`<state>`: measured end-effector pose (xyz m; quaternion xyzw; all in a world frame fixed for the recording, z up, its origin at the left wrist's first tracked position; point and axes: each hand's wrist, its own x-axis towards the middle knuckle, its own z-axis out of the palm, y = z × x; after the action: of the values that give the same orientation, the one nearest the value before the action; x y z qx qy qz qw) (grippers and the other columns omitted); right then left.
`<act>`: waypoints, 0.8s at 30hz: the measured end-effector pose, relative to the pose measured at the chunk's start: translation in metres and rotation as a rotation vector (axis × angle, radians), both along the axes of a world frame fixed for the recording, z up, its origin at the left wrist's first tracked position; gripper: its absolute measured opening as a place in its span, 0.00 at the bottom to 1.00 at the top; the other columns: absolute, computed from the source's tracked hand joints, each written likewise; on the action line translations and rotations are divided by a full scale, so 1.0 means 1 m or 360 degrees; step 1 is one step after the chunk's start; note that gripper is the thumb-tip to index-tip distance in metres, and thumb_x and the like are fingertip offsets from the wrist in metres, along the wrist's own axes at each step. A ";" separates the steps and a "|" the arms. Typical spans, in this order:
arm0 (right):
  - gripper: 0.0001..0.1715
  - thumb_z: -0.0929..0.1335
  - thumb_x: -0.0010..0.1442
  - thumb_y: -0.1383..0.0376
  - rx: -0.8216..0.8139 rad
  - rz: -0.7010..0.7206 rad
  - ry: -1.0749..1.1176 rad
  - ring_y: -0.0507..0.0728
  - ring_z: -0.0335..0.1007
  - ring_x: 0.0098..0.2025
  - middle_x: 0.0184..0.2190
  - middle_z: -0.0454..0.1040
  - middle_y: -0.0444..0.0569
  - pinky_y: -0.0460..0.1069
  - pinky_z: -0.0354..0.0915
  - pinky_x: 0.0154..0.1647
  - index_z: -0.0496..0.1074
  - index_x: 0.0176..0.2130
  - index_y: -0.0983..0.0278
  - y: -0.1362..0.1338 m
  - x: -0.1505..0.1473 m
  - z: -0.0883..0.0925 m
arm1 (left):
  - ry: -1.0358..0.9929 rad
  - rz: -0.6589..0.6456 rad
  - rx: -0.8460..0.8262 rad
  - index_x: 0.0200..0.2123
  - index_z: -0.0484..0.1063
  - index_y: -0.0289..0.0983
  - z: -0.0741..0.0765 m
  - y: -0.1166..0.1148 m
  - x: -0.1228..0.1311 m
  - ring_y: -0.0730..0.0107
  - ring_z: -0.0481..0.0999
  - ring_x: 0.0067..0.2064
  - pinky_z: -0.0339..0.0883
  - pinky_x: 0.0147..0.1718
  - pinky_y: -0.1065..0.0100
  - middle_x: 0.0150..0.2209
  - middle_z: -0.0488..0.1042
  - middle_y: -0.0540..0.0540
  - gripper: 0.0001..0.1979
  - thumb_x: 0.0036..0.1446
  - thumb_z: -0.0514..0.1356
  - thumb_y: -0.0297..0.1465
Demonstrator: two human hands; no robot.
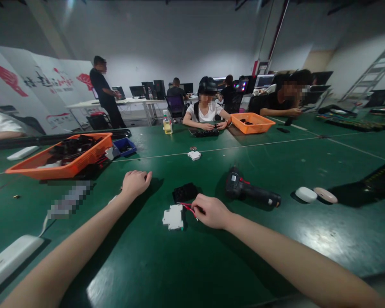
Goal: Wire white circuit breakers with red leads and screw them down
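My right hand (210,211) is closed, pinching red wires (186,205) that run to a white circuit breaker (173,217). The breaker lies on its side on the green table, just left of those fingers. Behind it sits a flat black block (185,192). Farther left, my left hand (135,183) is over the table with its back to me. Its fingers bend down out of sight, so whether they hold anything is hidden. A black cordless screwdriver (248,188) lies to the right of my right hand.
At the left stand an orange basket (64,170) of dark parts and a small blue bin (128,147). A white power strip (13,259) lies near left. Another white breaker (194,155) is ahead. Across the table, a person (208,112) works beside another orange basket (253,127).
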<state>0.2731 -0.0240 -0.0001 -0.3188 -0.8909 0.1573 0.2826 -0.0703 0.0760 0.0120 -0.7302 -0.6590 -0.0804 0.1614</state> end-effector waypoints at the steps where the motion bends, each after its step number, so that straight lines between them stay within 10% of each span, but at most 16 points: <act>1: 0.06 0.65 0.63 0.71 0.0019 -0.0016 -0.0007 0.51 0.65 0.31 0.36 0.72 0.48 0.46 0.59 0.30 0.73 0.38 0.64 0.000 -0.001 -0.001 | 0.0001 0.0005 0.0002 0.31 0.79 0.36 -0.001 -0.001 0.000 0.50 0.77 0.42 0.60 0.46 0.53 0.36 0.80 0.36 0.34 0.67 0.38 0.47; 24: 0.07 0.65 0.63 0.71 0.0056 -0.0171 -0.0046 0.50 0.64 0.31 0.37 0.72 0.48 0.46 0.58 0.32 0.74 0.38 0.65 0.002 -0.004 -0.005 | 0.0080 0.0103 -0.0016 0.39 0.77 0.32 -0.008 -0.008 -0.001 0.46 0.75 0.47 0.57 0.45 0.54 0.41 0.79 0.30 0.23 0.62 0.45 0.37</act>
<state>0.2688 -0.0222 -0.0050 -0.3633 -0.8791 0.1217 0.2834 -0.0712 0.0681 0.0040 -0.7111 -0.6784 -0.0535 0.1768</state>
